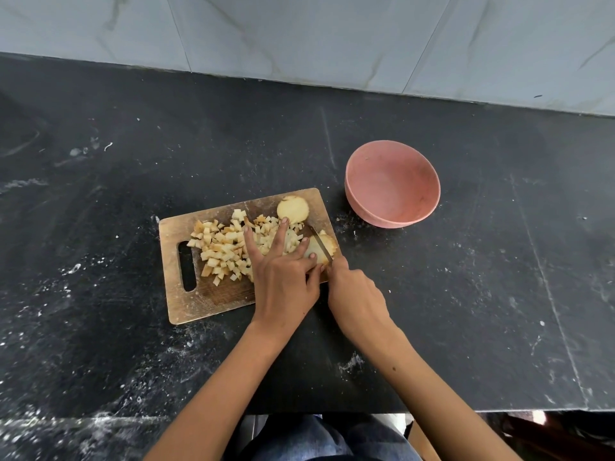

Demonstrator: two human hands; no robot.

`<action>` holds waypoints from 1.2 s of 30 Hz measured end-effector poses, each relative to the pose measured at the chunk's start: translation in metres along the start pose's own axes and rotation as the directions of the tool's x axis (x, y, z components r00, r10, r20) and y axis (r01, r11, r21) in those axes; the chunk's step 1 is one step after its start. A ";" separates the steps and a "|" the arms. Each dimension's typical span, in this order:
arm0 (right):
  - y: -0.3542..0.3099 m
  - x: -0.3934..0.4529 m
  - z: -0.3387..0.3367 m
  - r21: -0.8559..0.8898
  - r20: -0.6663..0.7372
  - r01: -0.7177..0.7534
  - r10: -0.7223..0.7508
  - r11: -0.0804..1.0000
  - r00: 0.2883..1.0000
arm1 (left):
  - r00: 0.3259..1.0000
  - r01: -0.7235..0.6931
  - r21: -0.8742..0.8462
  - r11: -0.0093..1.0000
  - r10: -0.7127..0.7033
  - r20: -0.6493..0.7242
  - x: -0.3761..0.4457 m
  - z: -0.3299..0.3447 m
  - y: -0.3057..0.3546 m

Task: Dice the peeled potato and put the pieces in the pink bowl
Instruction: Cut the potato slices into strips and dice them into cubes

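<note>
A wooden cutting board (186,304) lies on the black counter. A pile of diced potato pieces (221,251) covers its middle. One round potato slice (293,207) lies at the board's far right corner. My left hand (283,277) pinches a potato chunk (317,252) at the board's right edge between thumb and forefinger, the other fingers spread over the dice. My right hand (352,294) grips a knife (320,242) whose blade is sunk into that chunk. The pink bowl (392,184) stands to the right of the board, with nothing in it.
The black counter (133,161) is dusted with white specks and smears. A tiled wall (299,34) runs along the back. The counter's front edge (499,410) is near my body, and my legs in jeans (319,440) show below it.
</note>
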State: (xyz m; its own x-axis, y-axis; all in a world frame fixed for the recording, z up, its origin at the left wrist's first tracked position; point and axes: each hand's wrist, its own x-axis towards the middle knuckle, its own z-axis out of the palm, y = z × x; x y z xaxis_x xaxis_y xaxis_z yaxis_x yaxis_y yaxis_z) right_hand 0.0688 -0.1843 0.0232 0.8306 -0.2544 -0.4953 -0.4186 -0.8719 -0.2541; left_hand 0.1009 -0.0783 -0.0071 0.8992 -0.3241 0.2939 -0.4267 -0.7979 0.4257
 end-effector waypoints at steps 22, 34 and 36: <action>0.010 -0.022 -0.010 0.131 -0.066 0.078 -0.069 0.988 0.995 | 0.999 -0.050 0.020 0.999 0.050 0.010 -0.008 -0.001 0.000; -0.002 -0.007 0.001 -0.023 0.026 -0.009 0.010 1.000 1.000 | 1.000 0.002 0.002 1.000 -0.002 -0.001 -0.004 -0.002 0.004; 0.002 -0.013 0.003 -0.039 0.073 -0.014 0.017 0.999 0.997 | 1.000 0.017 0.013 1.000 -0.018 0.010 -0.003 -0.002 0.005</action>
State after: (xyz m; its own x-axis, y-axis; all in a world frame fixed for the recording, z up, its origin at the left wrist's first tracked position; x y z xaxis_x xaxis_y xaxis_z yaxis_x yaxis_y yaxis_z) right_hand 0.0561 -0.1819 0.0261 0.7941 -0.2379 -0.5593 -0.4157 -0.8839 -0.2143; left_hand 0.0956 -0.0798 -0.0041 0.9075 -0.3151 0.2777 -0.4096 -0.8102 0.4193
